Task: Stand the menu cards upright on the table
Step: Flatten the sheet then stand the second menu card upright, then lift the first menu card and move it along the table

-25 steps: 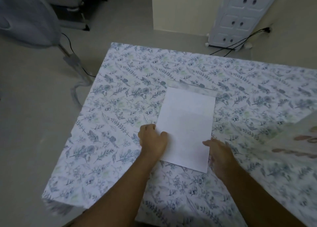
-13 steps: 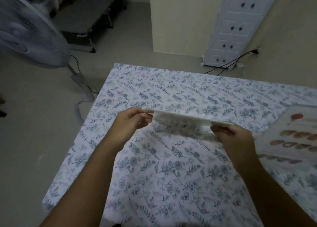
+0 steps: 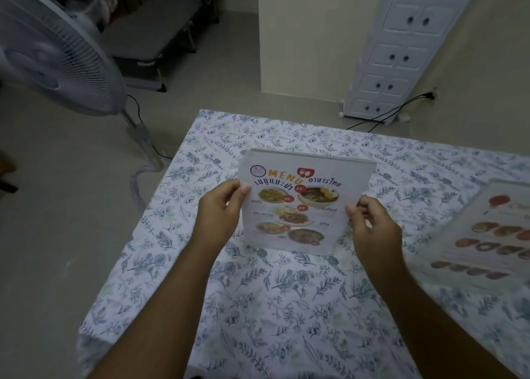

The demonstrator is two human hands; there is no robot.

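So the step in hand is the actual standing-up of the first card. The clear acrylic menu card with the colourful food photos and orange "MENU" heading (image 3: 304, 203) is upright near the middle of the counter with the blue-and-white floral cloth (image 3: 286, 307), printed face toward the person, its bottom edge on or just at the cloth — hard to say if its full weight is down yet. The left hand (image 3: 222, 209) pinches the card's left edge, thumb on the front and fingers behind. The right hand (image 3: 370, 223) pinches the right edge the same way.

A second menu card with rows of brown food pictures (image 3: 493, 235) lies flat at the right side of the counter, well apart from the first — that one is not yet done.

Next move, as a guess: check the base sits square on the soft cloth, then let go with both hands gently so it doesn't tip, then reach right for the flat one.
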